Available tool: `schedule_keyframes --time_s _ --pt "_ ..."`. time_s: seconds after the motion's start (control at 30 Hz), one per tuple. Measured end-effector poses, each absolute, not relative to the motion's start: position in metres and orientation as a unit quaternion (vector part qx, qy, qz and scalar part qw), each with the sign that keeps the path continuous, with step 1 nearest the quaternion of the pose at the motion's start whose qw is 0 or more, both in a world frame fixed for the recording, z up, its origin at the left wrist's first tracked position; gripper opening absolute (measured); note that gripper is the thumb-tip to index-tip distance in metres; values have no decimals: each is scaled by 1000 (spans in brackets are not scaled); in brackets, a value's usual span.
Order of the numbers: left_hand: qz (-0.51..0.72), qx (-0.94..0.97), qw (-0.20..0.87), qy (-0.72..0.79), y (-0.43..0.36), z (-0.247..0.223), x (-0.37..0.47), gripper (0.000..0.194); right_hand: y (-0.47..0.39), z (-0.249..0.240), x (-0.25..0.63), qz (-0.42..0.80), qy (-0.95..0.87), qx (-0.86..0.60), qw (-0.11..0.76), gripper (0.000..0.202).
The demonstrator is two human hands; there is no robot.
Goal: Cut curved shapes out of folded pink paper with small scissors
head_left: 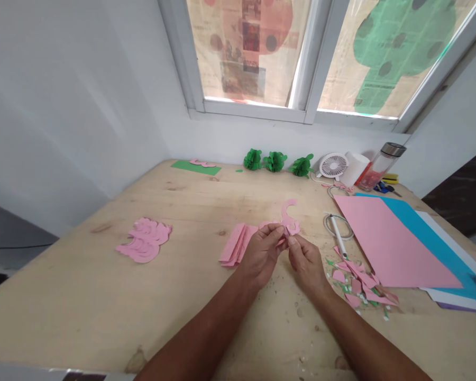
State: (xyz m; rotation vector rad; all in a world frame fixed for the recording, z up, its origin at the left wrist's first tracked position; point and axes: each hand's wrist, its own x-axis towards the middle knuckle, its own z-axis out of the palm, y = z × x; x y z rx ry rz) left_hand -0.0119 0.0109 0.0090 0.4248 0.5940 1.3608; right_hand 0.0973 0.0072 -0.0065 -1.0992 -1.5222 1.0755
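Near the middle of the table, my left hand [265, 248] and my right hand [306, 258] meet fingertip to fingertip. Both pinch a small pink paper cutout [293, 228] with curved edges; its lower part is hidden by the fingers. Just beyond it lies a curled pink paper strip [285, 209]. Folded pink paper [235, 246] rests against the left side of my left hand, partly covered by it. Farther left is a pile of scalloped pink paper cutouts [145, 239].
Pink and green paper scraps [359, 283] and a white pen [338, 237] lie right of my hands, beside a pink sheet [396, 243] over blue and white ones. Along the wall stand green paper shapes [275, 161], a small fan [333, 166] and a glass bottle [381, 166].
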Motion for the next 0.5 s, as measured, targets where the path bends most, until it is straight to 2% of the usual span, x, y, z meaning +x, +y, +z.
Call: schedule_keyframes --time_s 0.5 --pt "603 203 735 235 10 8 -10 12 6 -3 95 432 -615 -436 495 33"
